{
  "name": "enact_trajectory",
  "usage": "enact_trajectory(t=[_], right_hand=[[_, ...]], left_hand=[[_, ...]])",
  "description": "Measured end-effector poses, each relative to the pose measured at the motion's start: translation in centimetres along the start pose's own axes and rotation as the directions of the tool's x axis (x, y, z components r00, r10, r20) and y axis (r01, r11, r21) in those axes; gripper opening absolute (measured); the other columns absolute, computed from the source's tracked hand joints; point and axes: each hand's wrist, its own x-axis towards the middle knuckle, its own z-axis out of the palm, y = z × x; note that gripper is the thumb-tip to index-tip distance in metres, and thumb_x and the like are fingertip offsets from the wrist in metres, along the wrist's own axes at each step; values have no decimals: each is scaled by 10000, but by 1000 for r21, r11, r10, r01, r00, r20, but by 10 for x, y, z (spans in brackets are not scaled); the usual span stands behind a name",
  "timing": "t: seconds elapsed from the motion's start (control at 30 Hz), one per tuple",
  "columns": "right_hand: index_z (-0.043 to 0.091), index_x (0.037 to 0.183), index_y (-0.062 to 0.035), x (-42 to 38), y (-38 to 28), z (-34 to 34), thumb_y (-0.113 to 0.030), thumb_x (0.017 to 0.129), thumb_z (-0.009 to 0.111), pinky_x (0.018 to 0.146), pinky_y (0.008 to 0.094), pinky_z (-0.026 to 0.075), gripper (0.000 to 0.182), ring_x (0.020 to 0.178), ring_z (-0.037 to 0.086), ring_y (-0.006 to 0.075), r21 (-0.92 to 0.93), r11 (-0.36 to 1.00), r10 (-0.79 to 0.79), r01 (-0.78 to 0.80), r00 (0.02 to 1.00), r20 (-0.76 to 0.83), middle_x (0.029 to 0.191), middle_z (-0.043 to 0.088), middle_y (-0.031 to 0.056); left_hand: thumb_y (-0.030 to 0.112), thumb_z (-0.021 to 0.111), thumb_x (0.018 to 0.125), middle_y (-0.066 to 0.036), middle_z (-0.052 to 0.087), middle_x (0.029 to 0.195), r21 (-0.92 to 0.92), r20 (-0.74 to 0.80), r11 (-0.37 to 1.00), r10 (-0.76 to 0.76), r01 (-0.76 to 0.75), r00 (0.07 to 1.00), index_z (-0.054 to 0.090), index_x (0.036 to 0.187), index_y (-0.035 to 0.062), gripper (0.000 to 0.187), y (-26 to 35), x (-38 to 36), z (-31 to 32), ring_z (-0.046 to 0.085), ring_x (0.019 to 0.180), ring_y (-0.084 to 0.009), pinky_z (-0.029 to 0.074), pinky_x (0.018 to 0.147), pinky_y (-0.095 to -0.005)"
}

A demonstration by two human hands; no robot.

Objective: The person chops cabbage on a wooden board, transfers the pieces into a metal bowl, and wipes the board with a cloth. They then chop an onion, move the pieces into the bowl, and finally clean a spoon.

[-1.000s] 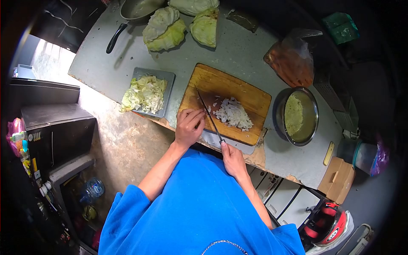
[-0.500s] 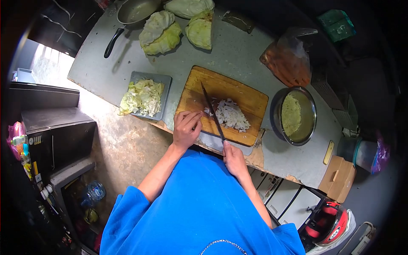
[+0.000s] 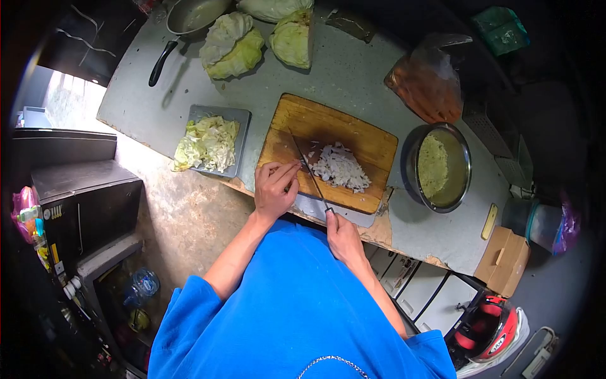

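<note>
A: Where's the knife?
B: The knife (image 3: 307, 169) lies slanted over the board (image 3: 328, 151) at mid-frame, blade just left of the chopped pile (image 3: 341, 167); whether its edge touches the wood I can't tell. The right hand (image 3: 341, 237) is closed around the handle at the board's near edge

A: And the other hand?
B: The left hand (image 3: 273, 189) sits at the board's lower left corner, fingers curled together, tips resting on the wood just beside the blade; it grips nothing I can make out

A: What's around the board?
B: To its left, a grey tray (image 3: 243, 120) heaped with cut cabbage (image 3: 205, 144). To its right, a steel bowl (image 3: 464, 148) with something yellowish inside. Above the bowl, an orange plastic bag (image 3: 429, 88)

A: Farther out?
B: At the upper left of the table (image 3: 353, 69), cabbage pieces (image 3: 252, 38) and a pan (image 3: 189, 16) with a black handle. At lower right, a cardboard box (image 3: 503, 262) and below it a red helmet (image 3: 492, 331)
</note>
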Motion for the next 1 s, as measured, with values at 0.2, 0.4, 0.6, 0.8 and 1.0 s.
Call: enact_trajectory(t=[0.2, 0.4, 0.6, 0.8, 1.0], right_hand=[[507, 763, -79, 18, 20, -14, -557, 1078, 419, 428, 356, 383, 580, 436, 466, 194, 449, 850, 94, -276, 918, 385, 564, 504, 59], [504, 763, -45, 9, 13, -15, -540, 1087, 416, 490, 363, 381, 598, 507, 461, 156, 387, 917, 3, -100, 969, 245, 584, 462, 64], [566, 863, 52, 6, 6, -9, -478, 1086, 438, 688, 498, 458, 589, 675, 567, 432, 105, 994, -30, 22, 996, 81, 723, 578, 292], [586, 865, 56, 6, 2, -10, -472, 1080, 449, 703, 515, 459, 586, 726, 578, 490, 84, 995, -49, 44, 997, 53, 754, 603, 312], [598, 872, 55, 5, -2, -10, -476, 1074, 454, 724, 524, 469, 586, 780, 606, 513, 30, 998, -60, 59, 997, 48, 779, 626, 317]], left_hand=[[63, 722, 783, 4, 763, 1146, 28, 42, 999, 34, -36, 999, 790, 1100, 82, 325, 1, 3, 0, 616, 978, -232, 444, 887, -361], [70, 717, 790, 6, 753, 1173, 39, 54, 998, 37, -39, 998, 787, 1108, 85, 326, 1, 3, 0, 608, 1009, -239, 437, 911, -374], [69, 713, 788, -19, 742, 1161, 30, 35, 999, 39, -40, 999, 783, 1075, 78, 296, 2, 3, -1, 608, 1010, -252, 436, 915, -374], [71, 714, 786, -27, 741, 1153, 37, 34, 999, 28, -29, 999, 782, 1060, 74, 283, 1, 3, 0, 610, 1013, -253, 436, 916, -377], [67, 720, 779, -30, 744, 1147, 29, 32, 999, 18, -18, 999, 780, 1040, 68, 268, 1, 3, 0, 616, 1012, -252, 441, 905, -376]])
